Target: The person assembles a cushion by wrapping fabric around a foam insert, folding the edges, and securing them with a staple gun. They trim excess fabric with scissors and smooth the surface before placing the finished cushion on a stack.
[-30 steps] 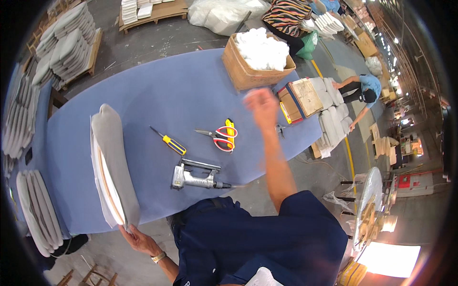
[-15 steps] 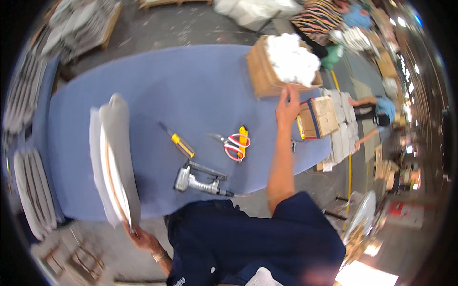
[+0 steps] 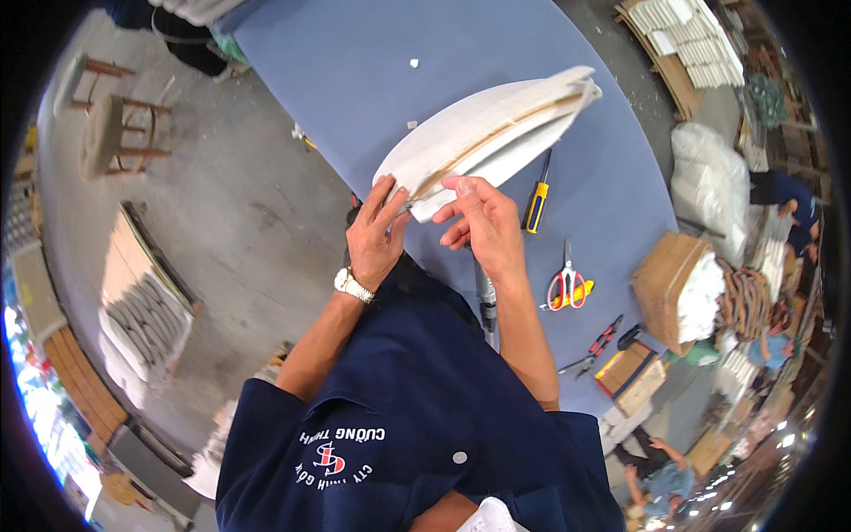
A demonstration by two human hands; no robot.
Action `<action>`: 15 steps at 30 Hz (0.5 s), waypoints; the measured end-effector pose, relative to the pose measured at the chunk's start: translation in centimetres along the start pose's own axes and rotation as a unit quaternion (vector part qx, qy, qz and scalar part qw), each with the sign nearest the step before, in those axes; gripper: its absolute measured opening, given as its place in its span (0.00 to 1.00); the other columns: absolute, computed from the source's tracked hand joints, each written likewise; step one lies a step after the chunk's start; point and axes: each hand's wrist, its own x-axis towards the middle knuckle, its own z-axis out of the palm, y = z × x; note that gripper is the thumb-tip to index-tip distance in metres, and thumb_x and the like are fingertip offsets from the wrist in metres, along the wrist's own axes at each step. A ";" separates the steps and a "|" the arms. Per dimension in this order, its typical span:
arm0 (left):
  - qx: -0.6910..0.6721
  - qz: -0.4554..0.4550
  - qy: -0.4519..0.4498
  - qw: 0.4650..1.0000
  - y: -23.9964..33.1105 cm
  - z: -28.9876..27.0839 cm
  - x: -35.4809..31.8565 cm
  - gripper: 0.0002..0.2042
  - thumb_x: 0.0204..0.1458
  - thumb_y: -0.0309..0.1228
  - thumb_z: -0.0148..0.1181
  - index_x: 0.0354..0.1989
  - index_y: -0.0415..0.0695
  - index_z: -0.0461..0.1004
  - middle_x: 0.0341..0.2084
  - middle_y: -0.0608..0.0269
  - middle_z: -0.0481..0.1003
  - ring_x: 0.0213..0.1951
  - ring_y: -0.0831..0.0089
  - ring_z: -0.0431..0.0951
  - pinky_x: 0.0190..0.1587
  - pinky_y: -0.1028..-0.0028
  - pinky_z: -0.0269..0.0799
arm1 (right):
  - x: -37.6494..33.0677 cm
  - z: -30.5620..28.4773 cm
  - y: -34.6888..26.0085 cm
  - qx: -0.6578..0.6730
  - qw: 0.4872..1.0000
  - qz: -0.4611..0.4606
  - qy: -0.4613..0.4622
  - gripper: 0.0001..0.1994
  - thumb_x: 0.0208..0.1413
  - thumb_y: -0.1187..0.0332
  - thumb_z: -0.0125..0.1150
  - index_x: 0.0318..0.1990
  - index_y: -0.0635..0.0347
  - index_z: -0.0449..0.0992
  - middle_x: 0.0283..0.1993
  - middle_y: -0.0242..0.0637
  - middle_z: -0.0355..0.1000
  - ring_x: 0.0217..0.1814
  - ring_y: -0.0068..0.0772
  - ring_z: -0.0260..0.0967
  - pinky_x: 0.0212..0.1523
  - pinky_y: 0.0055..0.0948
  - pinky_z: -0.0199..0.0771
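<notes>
A pale upholstered seat pad (image 3: 496,120), its wooden edge strip showing along an open seam, is held tilted over the blue table (image 3: 355,71). At its near end my left hand (image 3: 377,239) grips the pad, fingers laid over the cover. My right hand (image 3: 487,230) is beside the seam, fingers apart and partly curled, the index fingertip at the opening; I see nothing in it. A yellow-handled screwdriver (image 3: 535,208) lies to the right of the pad. Partly hidden by my right forearm is a staple gun (image 3: 486,297).
Red-and-white scissors (image 3: 565,288) overlap a yellow utility knife (image 3: 583,293). Red-handled pliers (image 3: 606,336) lie near a small open carton (image 3: 631,372). A bigger carton (image 3: 658,288) holds white stuffing (image 3: 700,297). Stools (image 3: 106,137) stand on the floor at left.
My view has turned toward the left. My right hand has come from the stuffing carton to the pad's seam. The pad has swung from upright to a slant before me.
</notes>
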 end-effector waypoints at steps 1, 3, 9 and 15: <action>-0.010 0.008 0.007 1.000 0.0 0.1 -0.5 0.25 0.50 0.21 0.71 0.58 0.50 0.79 0.61 0.49 0.76 0.62 0.54 0.77 0.55 0.63 0.81 | 0.0 0.4 0.2 -0.024 0.999 0.023 -0.002 0.29 0.72 0.45 0.52 0.54 0.68 0.78 0.30 0.40 0.79 0.20 0.21 0.73 0.22 0.19 0.71; -0.007 0.008 0.014 1.000 0.3 0.4 -1.0 0.27 0.48 0.22 0.72 0.59 0.49 0.78 0.61 0.51 0.76 0.62 0.54 0.77 0.56 0.62 0.80 | 0.1 1.1 0.3 -0.070 0.995 0.067 -0.004 0.31 0.71 0.42 0.51 0.52 0.69 0.78 0.26 0.40 0.77 0.16 0.20 0.70 0.18 0.19 0.67; -0.097 -0.040 0.039 0.994 0.0 1.0 -2.2 0.25 0.45 0.24 0.75 0.55 0.48 0.78 0.61 0.55 0.76 0.62 0.54 0.77 0.61 0.61 0.78 | 1.6 2.0 1.6 -0.089 0.982 0.166 0.022 0.37 0.69 0.37 0.49 0.36 0.74 0.78 0.18 0.40 0.73 0.08 0.20 0.58 0.09 0.20 0.53; -0.019 0.006 0.019 1.000 -0.1 0.8 -2.1 0.23 0.46 0.26 0.74 0.53 0.54 0.80 0.59 0.57 0.77 0.60 0.53 0.78 0.57 0.59 0.81 | 1.7 2.7 1.9 -0.134 0.980 0.143 0.018 0.31 0.70 0.43 0.53 0.29 0.65 0.78 0.16 0.38 0.72 0.07 0.19 0.57 0.08 0.20 0.51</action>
